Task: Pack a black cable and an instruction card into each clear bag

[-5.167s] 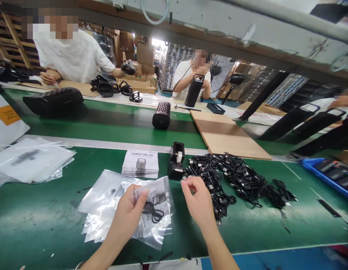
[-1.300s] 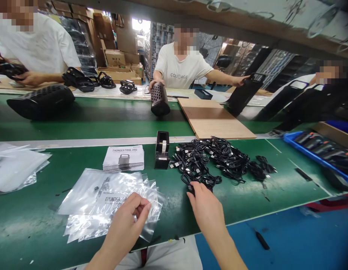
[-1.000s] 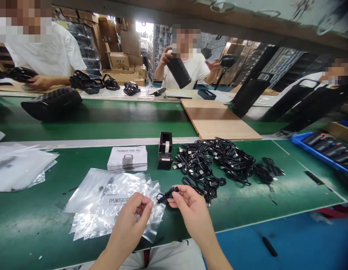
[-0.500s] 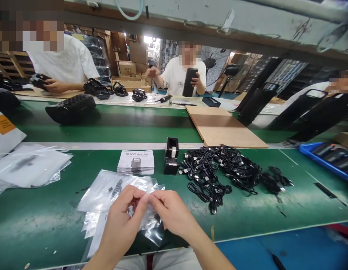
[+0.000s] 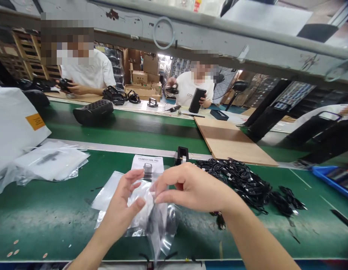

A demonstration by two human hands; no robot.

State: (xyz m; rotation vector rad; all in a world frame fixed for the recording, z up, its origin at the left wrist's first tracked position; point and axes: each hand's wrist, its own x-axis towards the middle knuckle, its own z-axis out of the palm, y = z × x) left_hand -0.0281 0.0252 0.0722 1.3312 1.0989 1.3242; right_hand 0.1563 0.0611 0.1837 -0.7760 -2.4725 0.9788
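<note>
My right hand (image 5: 185, 187) pinches the edge of a clear plastic bag (image 5: 161, 228), which hangs down from the fingers. Something dark seems to show through the bag, but I cannot make out what. Just left of it, my left hand (image 5: 126, 204) is held with fingers apart and nothing in them. Beneath both hands lie more clear plastic bags (image 5: 108, 193) on the green bench. Right behind them are a stack of printed manuals (image 5: 147, 163) and a black tape dispenser (image 5: 181, 153), partly covered by my right hand.
Coiled black cables (image 5: 244, 183) lie in a heap at right, beside a blue tray (image 5: 328, 183). More bags (image 5: 53, 161) sit at left. Beyond is a green belt (image 5: 151, 131) with a black speaker (image 5: 93, 111) and a wooden board (image 5: 233, 140). Co-workers sit across it.
My hands have parted: the left one has opened, while the right one has lifted the bag's edge. My view has shifted, so the bench appears lower and further right.
</note>
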